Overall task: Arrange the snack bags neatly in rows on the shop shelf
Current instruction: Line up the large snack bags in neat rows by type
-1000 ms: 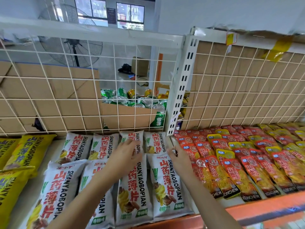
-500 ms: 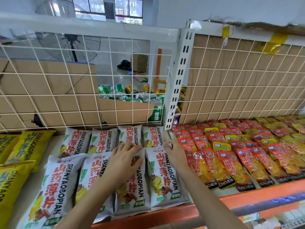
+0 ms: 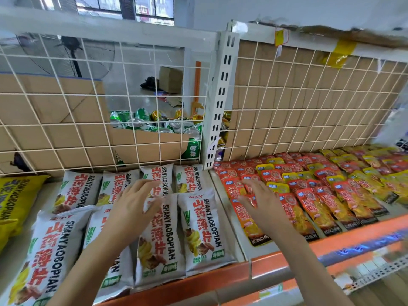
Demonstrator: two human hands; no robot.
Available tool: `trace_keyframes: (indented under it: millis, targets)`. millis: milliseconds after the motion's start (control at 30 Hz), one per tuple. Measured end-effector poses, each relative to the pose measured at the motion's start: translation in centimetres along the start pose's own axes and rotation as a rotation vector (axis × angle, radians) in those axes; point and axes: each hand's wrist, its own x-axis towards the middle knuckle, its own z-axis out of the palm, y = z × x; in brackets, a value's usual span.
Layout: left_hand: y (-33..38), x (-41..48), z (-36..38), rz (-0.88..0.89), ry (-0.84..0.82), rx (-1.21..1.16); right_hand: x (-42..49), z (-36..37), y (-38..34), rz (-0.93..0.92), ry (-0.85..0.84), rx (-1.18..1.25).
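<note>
Left of the post [image 3: 220,96], the white bags [image 3: 201,228] are lying on the shelf [image 3: 198,281] in two rows of four. The nearer row is reaching the shelf's orange lip. Your left hand [image 3: 132,210] is resting where the rows meet, fingers spread and relaxed. Just right of the post, your right hand [image 3: 262,202] is lying splayed over the red packets [image 3: 309,199], gripping nothing. Yellow bags [image 3: 15,195] are lying far left of the post. Behind the post, cans [image 3: 172,127] are sitting in a box [image 3: 154,146].
</note>
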Motion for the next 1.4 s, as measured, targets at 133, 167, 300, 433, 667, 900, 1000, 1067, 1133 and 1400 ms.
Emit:
trace_keyframes:
  millis: [133,167,300,433,667,900,1000,1067,1133,1400]
  targets:
    - [0.7,-0.5,-0.3,-0.025,0.039,0.000,-1.4,-2.1,2.4,0.004,0.003,-0.056]
    - [1.0,-0.7,-0.3,-0.036,0.050,0.005,-1.7,-2.5,3.1,-0.001,-0.001,-0.061]
    - [2.6,-1.6,0.0,-0.100,0.045,0.065,-2.1,-3.6,5.8,-0.025,-0.007,-0.065]
    - [4.9,-2.6,1.0,-0.161,0.064,0.083,-2.1,-4.5,8.2,-0.048,-0.015,-0.105]
    - [9.5,-3.7,3.3,-0.225,0.079,0.113,-1.6,-6.2,12.6,-0.116,-0.072,-0.082]
    - [13.0,-5.0,6.1,-0.234,0.117,0.134,-1.7,-7.2,16.7,-0.162,-0.123,-0.093]
    - [14.7,-4.7,6.9,-0.232,0.094,0.096,-1.9,-7.1,18.7,-0.163,-0.106,-0.090]
    - [15.4,-4.0,7.4,-0.220,0.082,0.131,-1.9,-7.2,19.8,-0.143,-0.102,-0.097]
    - [15.7,-3.2,8.1,-0.179,0.088,0.180,-2.0,-7.6,20.3,-0.130,-0.107,-0.113]
    - [16.9,2.0,9.4,-0.091,0.040,0.172,-0.3,-8.7,21.9,-0.020,-0.112,-0.173]
